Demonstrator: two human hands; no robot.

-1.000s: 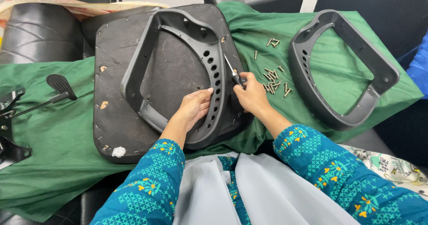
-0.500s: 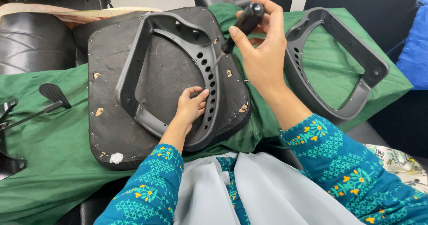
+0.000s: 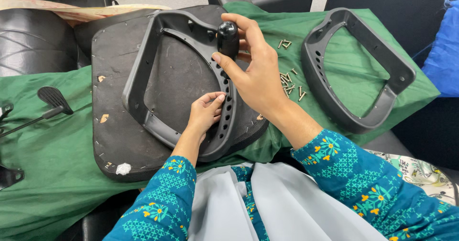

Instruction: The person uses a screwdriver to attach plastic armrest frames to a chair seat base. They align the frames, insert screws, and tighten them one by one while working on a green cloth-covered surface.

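On the upturned black seat base point(image 3: 119, 126), the black plastic armrest loop point(image 3: 143, 78) lies steadied by left hand point(image 3: 204, 114) fingertips. Right hand point(image 3: 253, 74) grips black-handled screwdriver point(image 3: 227, 38) upright. Loose screws point(image 3: 289, 81) and second armrest point(image 3: 354, 69) remain, so fastening looks early.

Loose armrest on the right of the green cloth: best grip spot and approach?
Take the loose armrest by its plain outer bar, the right-hand side, coming from above. It lies flat on the green cloth as an open loop, so fingers can wrap through the opening. Screws lie beside its holed left bar.
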